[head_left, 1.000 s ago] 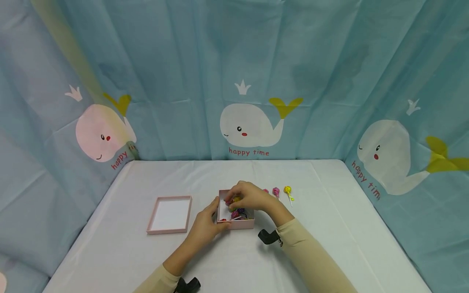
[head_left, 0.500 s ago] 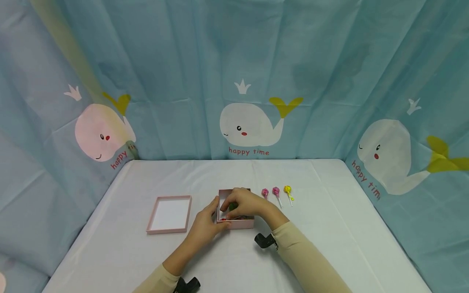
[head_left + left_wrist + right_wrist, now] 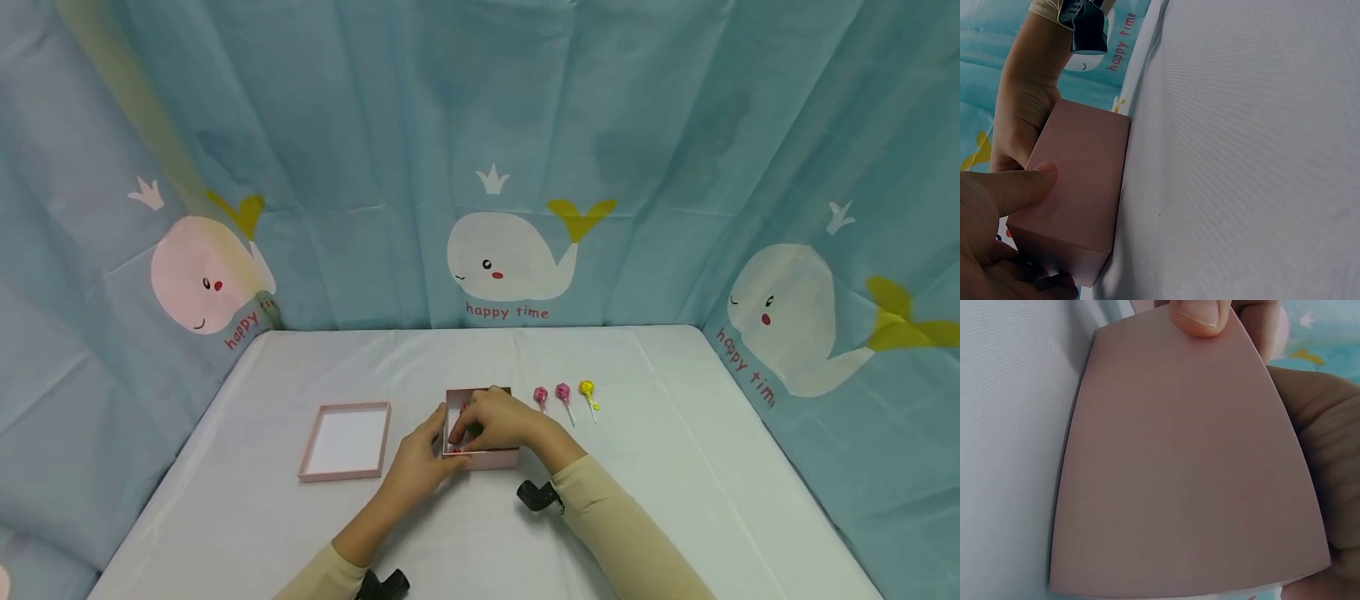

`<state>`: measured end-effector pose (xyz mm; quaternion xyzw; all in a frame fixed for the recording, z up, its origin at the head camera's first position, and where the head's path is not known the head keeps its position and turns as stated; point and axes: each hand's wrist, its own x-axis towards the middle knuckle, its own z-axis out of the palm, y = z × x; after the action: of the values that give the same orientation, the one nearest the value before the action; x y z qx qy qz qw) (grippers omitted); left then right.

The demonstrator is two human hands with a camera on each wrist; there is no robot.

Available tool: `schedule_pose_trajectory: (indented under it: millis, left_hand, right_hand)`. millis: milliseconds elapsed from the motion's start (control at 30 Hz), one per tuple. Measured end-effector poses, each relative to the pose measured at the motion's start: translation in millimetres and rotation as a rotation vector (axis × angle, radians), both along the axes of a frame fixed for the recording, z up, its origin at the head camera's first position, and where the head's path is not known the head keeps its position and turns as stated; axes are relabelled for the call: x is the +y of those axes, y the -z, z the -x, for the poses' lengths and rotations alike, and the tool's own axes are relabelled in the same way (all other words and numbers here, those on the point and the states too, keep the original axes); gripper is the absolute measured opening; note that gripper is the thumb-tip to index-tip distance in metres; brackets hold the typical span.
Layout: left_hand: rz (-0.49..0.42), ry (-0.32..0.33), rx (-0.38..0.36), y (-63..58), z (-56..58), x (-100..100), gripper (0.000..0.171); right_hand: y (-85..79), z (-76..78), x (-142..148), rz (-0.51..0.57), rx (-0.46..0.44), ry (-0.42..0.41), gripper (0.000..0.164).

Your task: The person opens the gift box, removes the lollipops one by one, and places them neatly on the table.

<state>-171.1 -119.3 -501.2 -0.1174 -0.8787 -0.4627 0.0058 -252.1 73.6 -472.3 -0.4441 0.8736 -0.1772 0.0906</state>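
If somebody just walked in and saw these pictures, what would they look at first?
Probably the big smiling whales printed on the blue curtain behind the white table. Next, the pink box mid-table, where the left hand grips a corner and the right hand reaches inside. Then the bright lollipops, two pink and one yellow, lying to the box's right.

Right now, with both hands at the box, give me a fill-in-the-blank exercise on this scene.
While the right hand reaches in, the left hand grips a box coloured ____ outside.
Exactly ____ lollipops lie on the tablecloth.
The one farthest from the box is ____.

Missing words: pink; three; yellow.
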Motion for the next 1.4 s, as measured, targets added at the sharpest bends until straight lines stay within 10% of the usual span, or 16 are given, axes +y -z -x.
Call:
schedule_pose_trajectory:
  millis: [1400]
  left_hand:
    - [-0.011, -0.014, 0.006, 3.0, 1.2, 0.3, 0.099]
  right_hand:
    - [1.9, -3.8, -14.4, -0.055, 0.042, 0.055, 0.011]
